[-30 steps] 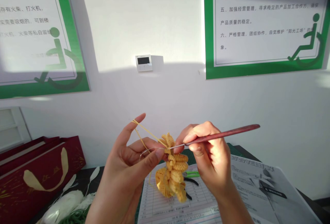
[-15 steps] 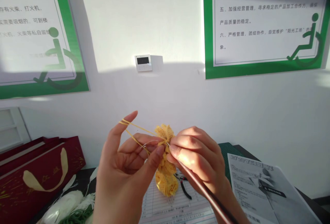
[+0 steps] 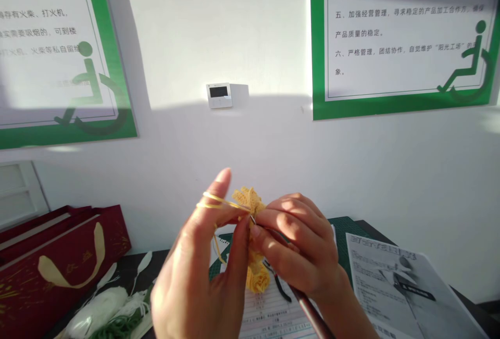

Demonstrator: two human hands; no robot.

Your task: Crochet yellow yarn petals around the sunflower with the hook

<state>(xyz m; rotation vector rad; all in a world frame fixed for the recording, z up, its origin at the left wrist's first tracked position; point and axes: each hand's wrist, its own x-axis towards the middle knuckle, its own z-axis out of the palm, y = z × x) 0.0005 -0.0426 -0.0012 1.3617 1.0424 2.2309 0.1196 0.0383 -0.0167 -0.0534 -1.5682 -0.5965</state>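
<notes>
Yellow crocheted piece [image 3: 249,199] was pinched by left hand [image 3: 195,266]; dark-red-handled metal hook [image 3: 312,313], by right hand [image 3: 307,248]. Even tension was needed on thin yellow yarn [image 3: 219,199].

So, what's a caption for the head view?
Left hand with looped yellow yarn, right hand holding a crochet hook at yellow crochet work.

The yellow crocheted piece [image 3: 250,199], ruffled on top, is partly hidden; the dark-handled hook [image 3: 311,314] slants down rightward from it, looped yarn [image 3: 224,201] extends left, and the yarn ball [image 3: 258,279] lies below.
</notes>
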